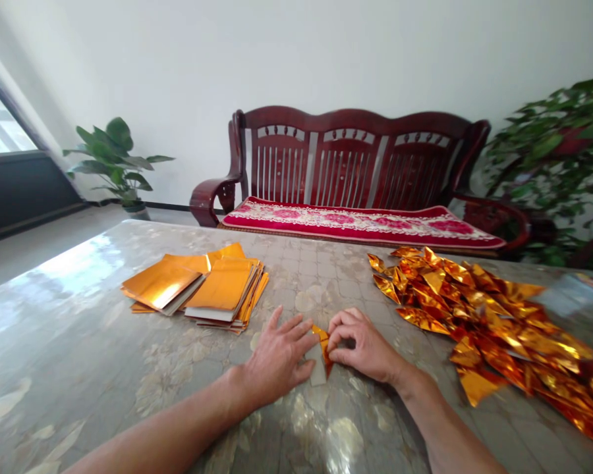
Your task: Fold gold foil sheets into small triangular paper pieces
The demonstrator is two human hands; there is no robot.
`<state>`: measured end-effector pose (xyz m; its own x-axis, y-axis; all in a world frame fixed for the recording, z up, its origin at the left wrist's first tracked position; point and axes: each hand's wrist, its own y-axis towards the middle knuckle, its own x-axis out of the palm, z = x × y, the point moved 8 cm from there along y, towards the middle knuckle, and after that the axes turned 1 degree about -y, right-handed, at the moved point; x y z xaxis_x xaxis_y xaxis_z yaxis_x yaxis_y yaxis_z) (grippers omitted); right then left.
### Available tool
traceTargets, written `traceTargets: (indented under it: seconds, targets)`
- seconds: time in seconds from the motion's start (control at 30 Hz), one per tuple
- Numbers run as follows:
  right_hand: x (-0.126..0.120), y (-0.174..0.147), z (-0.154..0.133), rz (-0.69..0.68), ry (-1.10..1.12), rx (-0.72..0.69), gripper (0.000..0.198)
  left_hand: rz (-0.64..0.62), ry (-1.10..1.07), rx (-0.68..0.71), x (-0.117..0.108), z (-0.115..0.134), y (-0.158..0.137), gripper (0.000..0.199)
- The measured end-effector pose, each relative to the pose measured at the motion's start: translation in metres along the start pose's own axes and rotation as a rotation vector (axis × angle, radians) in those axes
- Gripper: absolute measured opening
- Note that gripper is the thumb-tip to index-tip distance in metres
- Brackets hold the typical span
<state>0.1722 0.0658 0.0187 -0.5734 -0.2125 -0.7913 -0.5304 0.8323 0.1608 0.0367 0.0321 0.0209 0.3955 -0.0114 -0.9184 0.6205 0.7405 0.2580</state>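
The room has a white wall [296, 52], and a dark red wooden seat [343, 161] stands by it, with a red and white flowery mat [360, 220] on top. A leafy plant [111, 158] is far left, and a bushy plant [558, 141] is far right. The shiny surface [143, 421] is in front of the seat. On its left is a messy pile of flat gold sheets [222, 286]. On its right is a big heap of crinkly gold pieces [504, 322], next to a see-through bag [578, 303].

One small gold paper [325, 342] is in the near middle, between the two piles. The left hand [284, 352] lies over its left side and hides some of it, fingers a bit apart. The right hand [363, 345] is at its right edge, fingers curled; I can't tell if they pinch it.
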Motion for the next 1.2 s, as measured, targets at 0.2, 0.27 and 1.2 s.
traceTargets:
  seconds: [0.2,0.27,1.2]
  targets:
    - [0.001,0.001,-0.002,0.030,-0.025,-0.003,0.012,0.024,0.035,0.027,-0.001,0.005,0.004,0.029]
    - [0.002,0.001,-0.005,0.041,-0.044,-0.013,0.012,0.022,0.037,0.019,0.000,0.010,0.005,0.024]
    - [0.000,0.000,-0.042,0.099,-0.344,-0.144,0.005,0.132,0.021,-0.176,-0.015,-0.016,0.000,0.032]
